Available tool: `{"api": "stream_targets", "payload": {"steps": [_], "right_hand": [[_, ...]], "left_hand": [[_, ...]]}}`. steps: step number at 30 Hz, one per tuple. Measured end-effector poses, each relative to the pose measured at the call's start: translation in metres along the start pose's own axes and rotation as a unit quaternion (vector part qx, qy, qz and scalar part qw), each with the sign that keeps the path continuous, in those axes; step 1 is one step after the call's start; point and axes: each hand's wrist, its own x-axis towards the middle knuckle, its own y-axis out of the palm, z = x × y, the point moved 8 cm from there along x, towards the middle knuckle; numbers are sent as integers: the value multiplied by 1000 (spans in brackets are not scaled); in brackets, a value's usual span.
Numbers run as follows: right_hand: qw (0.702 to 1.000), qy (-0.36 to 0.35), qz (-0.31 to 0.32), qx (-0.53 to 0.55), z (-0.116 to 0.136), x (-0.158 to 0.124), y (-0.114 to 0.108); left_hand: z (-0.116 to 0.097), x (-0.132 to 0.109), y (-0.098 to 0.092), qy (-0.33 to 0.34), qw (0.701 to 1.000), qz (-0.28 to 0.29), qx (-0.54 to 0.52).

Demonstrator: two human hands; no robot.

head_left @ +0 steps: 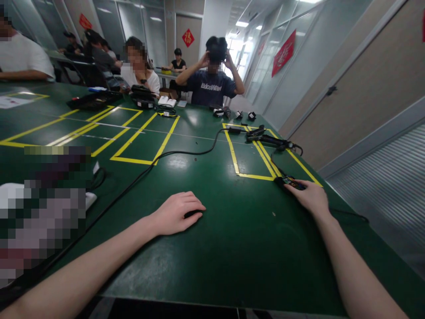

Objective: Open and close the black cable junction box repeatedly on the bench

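My left hand (175,213) lies palm down on the green table (232,248), its fingers curled over a small dark object (193,213) that is mostly hidden. My right hand (310,197) reaches to the right side of the table, and its fingers close on a small black device (292,181) with orange marks, just outside a yellow taped rectangle (254,153). A black cable runs from that device toward the table's right edge.
A long black cable (186,153) crosses the table to an adapter (234,130). Black tools (268,139) lie on the far right tape lines. Several people sit at the far end. A pixelated area covers the left foreground. A wall stands at the right.
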Motion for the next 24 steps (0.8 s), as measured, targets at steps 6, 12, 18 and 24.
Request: {"api": "stream_targets", "payload": {"steps": [6, 12, 18, 24], "right_hand": [[966, -211, 98, 111, 140, -59, 17], [813, -450, 256, 268, 248, -168, 4], [785, -492, 243, 289, 254, -185, -8], [803, -488, 213, 268, 244, -167, -16]], "left_hand": [[0, 0, 0, -4, 1000, -6, 5], [-8, -1, -2, 2, 999, -43, -4], [-13, 0, 10, 10, 1000, 6, 15], [-1, 0, 9, -37, 998, 14, 49]]}}
